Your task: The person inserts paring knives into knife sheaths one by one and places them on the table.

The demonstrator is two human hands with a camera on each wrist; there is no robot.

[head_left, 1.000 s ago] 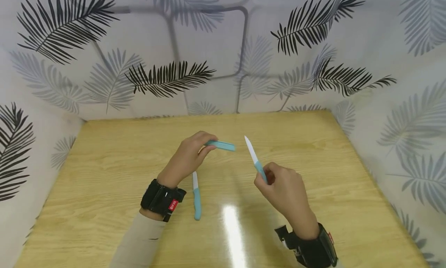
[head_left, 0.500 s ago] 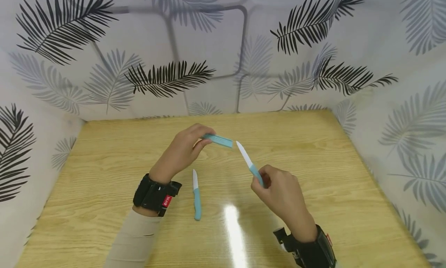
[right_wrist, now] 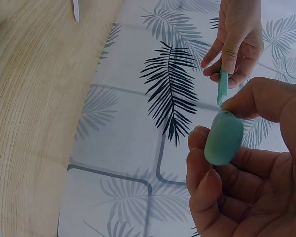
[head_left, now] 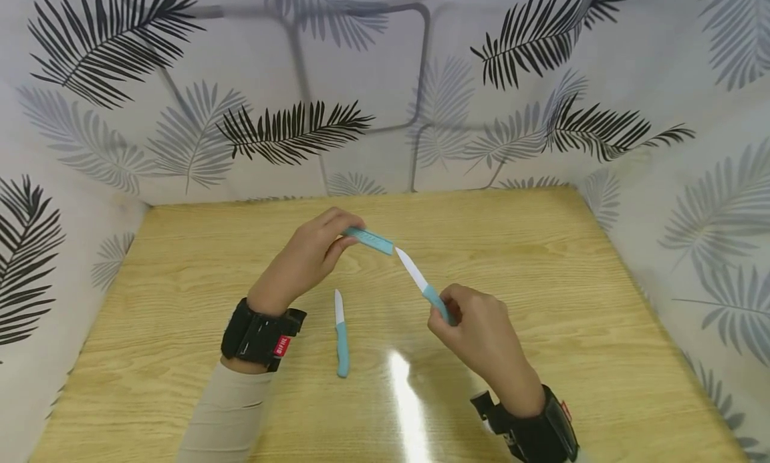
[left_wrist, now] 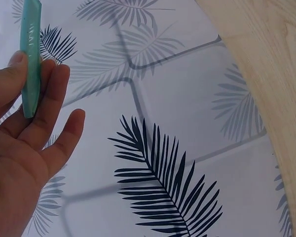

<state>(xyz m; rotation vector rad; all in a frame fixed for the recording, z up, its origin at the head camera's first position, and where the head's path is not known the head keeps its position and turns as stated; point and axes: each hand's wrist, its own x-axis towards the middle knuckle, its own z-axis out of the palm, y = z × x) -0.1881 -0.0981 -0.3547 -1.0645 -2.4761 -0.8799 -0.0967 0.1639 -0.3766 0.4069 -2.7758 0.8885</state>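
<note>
My left hand [head_left: 307, 259] pinches a light blue knife sheath [head_left: 374, 241] between thumb and fingers, its free end pointing right. In the left wrist view the sheath [left_wrist: 31, 54] stands between thumb and fingertips. My right hand [head_left: 481, 333] grips the light blue handle of a small knife [head_left: 412, 269] with a white blade. The blade tip is right at the sheath's free end. From the right wrist view, the rounded butt of the knife handle [right_wrist: 224, 138] faces the camera. A second knife [head_left: 341, 336], white-bladed and blue-handled, lies on the table between the forearms.
The wooden table [head_left: 180, 282] reaches back to a white cloth [head_left: 373, 162] with leaf prints, which also rises at both sides. Black straps with cameras sit on both wrists. A bright glare streak crosses the table's front middle.
The left hand has moved left and slightly away with the sheath, whose free end has tilted down. The right hand has shifted left, bringing the blade tip to the sheath's end.
</note>
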